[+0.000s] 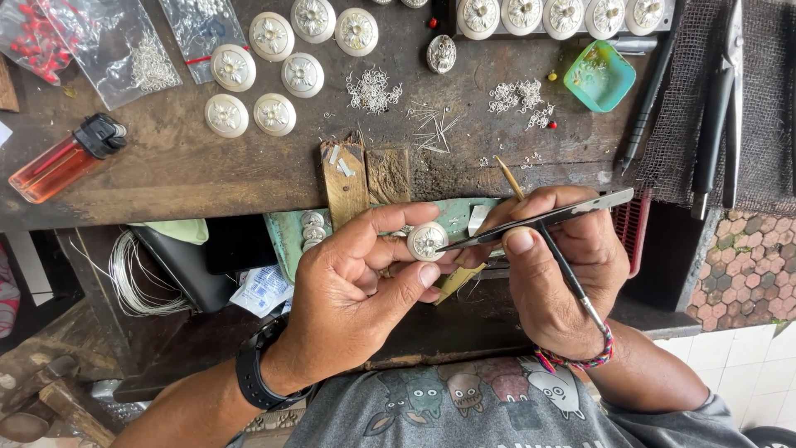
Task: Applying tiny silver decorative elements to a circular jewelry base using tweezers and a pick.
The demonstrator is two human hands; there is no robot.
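Left hand (356,290) fingers pinch the round silver disc (428,241) at centre frame. Right hand (560,274), at three o'clock, grips tweezers (539,222) and brush (547,245); tips touch the disc. Detail placement appears underway; steady, fine positioning required.

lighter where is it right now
In the head view the orange lighter lies at the bench's left edge, below the plastic bags, left of the round silver discs.
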